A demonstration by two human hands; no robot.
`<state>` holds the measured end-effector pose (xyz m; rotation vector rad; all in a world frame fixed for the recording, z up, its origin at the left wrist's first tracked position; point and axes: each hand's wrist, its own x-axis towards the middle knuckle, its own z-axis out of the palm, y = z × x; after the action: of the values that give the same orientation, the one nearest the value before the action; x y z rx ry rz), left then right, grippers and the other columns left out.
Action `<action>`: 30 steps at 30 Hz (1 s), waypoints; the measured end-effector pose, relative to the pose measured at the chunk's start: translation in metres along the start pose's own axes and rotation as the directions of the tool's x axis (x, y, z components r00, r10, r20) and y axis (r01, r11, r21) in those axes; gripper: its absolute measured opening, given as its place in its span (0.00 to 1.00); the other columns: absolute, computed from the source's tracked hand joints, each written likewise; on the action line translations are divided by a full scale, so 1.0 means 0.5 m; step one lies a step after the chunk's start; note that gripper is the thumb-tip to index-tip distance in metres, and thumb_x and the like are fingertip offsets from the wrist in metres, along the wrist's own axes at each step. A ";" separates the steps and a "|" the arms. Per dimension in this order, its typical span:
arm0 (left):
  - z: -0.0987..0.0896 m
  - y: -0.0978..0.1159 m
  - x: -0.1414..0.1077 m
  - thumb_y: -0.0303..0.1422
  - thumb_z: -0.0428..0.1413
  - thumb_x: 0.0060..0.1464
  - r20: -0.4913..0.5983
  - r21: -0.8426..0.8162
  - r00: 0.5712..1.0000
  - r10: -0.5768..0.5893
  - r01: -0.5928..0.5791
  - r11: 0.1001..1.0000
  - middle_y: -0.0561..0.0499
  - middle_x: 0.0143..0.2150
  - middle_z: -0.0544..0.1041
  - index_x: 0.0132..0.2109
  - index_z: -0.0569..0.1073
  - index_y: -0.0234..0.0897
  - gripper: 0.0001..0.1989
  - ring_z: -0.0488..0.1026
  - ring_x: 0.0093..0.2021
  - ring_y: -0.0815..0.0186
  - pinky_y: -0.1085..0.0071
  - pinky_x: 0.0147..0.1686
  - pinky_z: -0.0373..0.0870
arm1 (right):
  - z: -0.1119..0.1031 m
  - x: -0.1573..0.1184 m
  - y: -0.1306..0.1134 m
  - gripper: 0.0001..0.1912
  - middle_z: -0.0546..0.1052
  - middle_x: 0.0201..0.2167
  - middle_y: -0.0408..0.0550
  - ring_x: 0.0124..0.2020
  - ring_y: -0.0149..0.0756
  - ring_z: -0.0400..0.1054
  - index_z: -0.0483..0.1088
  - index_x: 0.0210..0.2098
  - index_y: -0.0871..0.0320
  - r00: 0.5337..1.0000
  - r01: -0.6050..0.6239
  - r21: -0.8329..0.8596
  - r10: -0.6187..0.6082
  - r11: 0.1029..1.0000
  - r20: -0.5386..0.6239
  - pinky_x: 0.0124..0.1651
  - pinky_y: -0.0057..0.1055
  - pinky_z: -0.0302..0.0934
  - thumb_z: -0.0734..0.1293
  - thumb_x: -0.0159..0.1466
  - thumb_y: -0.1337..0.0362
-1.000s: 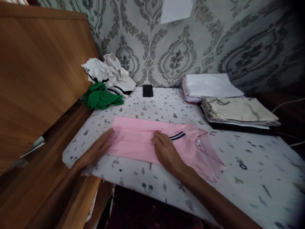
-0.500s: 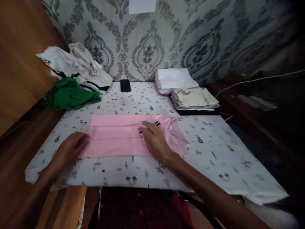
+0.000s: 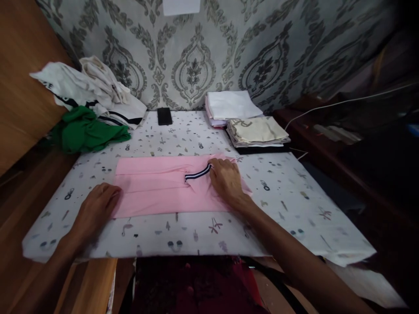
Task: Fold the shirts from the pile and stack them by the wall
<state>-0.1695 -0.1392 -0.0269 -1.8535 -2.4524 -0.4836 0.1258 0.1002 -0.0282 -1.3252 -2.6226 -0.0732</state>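
A pink shirt (image 3: 150,203) lies folded into a long strip across the table, its collar end to the right. A navy-and-white striped sleeve band (image 3: 198,173) runs over its upper side. At the hem on the left, my left hand (image 3: 100,200) is closed, with thumb and fingers pinching the shirt's edge. My right hand (image 3: 227,179) is bent over the collar end, fingers curled down on the pink cloth beside the striped band; its fingertips and most of the collar are hidden.
Rumpled white clothes (image 3: 94,89) and a green garment (image 3: 88,131) are heaped at the back left. A black phone (image 3: 164,116) lies near the wall. Folded white cloths (image 3: 232,104) and a cream stack (image 3: 258,131) sit at the back right. A patterned cloth covers the table (image 3: 196,237).
My right hand has shifted from the sleeve band toward the collar and curled its fingers, leaving more of the band visible. The left hand stays at the hem. The view has shifted slightly.
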 end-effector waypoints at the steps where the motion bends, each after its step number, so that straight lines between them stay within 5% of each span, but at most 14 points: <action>1: 0.001 0.000 0.000 0.42 0.43 0.64 -0.006 0.002 1.000 0.003 -0.003 1.000 0.44 0.39 0.75 0.42 0.73 0.41 0.17 0.72 0.42 0.53 0.57 0.43 0.70 | 0.002 0.001 0.002 0.16 0.78 0.41 0.56 0.44 0.47 0.65 0.70 0.50 0.61 1.000 -0.008 -0.005 0.008 1.000 -0.009 0.44 0.39 0.50 0.56 0.67 0.72; 5: 0.006 -0.002 -0.003 0.43 0.44 0.64 -0.029 -0.024 1.000 0.005 -0.006 1.000 0.44 0.39 0.75 0.42 0.74 0.39 0.18 0.72 0.41 0.54 0.58 0.43 0.69 | 0.010 -0.001 0.008 0.16 0.78 0.40 0.56 0.43 0.48 0.66 0.71 0.50 0.62 1.000 -0.005 -0.041 0.004 0.999 -0.024 0.44 0.40 0.51 0.57 0.67 0.72; 8: 0.005 -0.006 -0.006 0.43 0.45 0.63 -0.030 -0.111 0.999 -0.016 0.013 0.994 0.45 0.40 0.75 0.43 0.74 0.39 0.17 0.72 0.43 0.56 0.60 0.45 0.69 | 0.012 -0.009 0.000 0.17 0.76 0.42 0.58 0.44 0.50 0.65 0.71 0.51 0.62 0.986 0.050 -0.050 -0.058 0.997 -0.155 0.45 0.41 0.54 0.59 0.66 0.71; 11: -0.006 -0.022 -0.006 0.45 0.49 0.61 0.018 -0.287 0.995 -0.098 0.099 0.953 0.46 0.43 0.76 0.45 0.74 0.39 0.16 0.73 0.43 0.58 0.63 0.44 0.69 | 0.013 -0.018 -0.023 0.16 0.74 0.48 0.59 0.49 0.49 0.64 0.71 0.51 0.61 0.919 0.252 0.037 -0.227 0.967 -0.321 0.48 0.42 0.56 0.59 0.67 0.69; 14: -0.023 -0.050 -0.003 0.46 0.52 0.58 0.029 -0.446 0.967 -0.253 0.239 0.862 0.47 0.43 0.77 0.45 0.73 0.39 0.18 0.73 0.39 0.61 0.66 0.38 0.70 | 0.020 -0.026 -0.052 0.12 0.75 0.43 0.56 0.44 0.45 0.66 0.73 0.44 0.60 0.835 0.500 0.129 -0.437 0.857 -0.333 0.46 0.39 0.59 0.58 0.68 0.69; 19: -0.047 -0.092 -0.007 0.46 0.54 0.54 -0.001 -0.503 0.935 -0.353 0.305 0.808 0.49 0.38 0.76 0.44 0.74 0.37 0.18 0.73 0.39 0.61 0.69 0.35 0.68 | 0.034 -0.041 -0.105 0.10 0.75 0.43 0.58 0.43 0.47 0.65 0.73 0.42 0.61 0.812 0.543 0.136 -0.477 0.829 -0.336 0.44 0.41 0.61 0.60 0.66 0.71; 23: -0.051 -0.098 -0.006 0.47 0.54 0.53 0.096 -0.493 0.946 -0.309 0.315 0.811 0.51 0.34 0.76 0.41 0.75 0.38 0.17 0.71 0.36 0.63 0.70 0.33 0.66 | 0.015 -0.060 -0.210 0.11 0.74 0.43 0.57 0.44 0.44 0.65 0.73 0.41 0.61 0.761 0.647 0.284 -0.577 0.708 -0.298 0.45 0.40 0.64 0.59 0.68 0.72; 26: -0.048 -0.104 0.012 0.46 0.53 0.53 0.134 -0.458 0.952 -0.275 0.306 0.835 0.52 0.33 0.75 0.41 0.74 0.38 0.17 0.70 0.34 0.64 0.71 0.32 0.64 | -0.008 -0.071 -0.320 0.10 0.74 0.39 0.56 0.41 0.42 0.66 0.73 0.39 0.62 0.669 0.715 0.398 -0.728 0.575 -0.151 0.42 0.38 0.65 0.59 0.70 0.68; 30: -0.040 -0.131 0.076 0.44 0.53 0.51 0.106 -0.411 0.961 -0.255 0.276 0.869 0.52 0.32 0.75 0.41 0.74 0.38 0.16 0.69 0.33 0.64 0.70 0.34 0.65 | -0.024 -0.069 -0.434 0.11 0.75 0.41 0.61 0.44 0.48 0.66 0.72 0.43 0.66 0.606 0.739 0.368 -0.796 0.564 0.003 0.42 0.42 0.67 0.63 0.69 0.64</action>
<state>-0.2454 -0.1249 -0.0148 -1.6572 -2.8305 -1.0775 -0.0264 -0.0583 -0.0135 0.0207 -2.9630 0.3611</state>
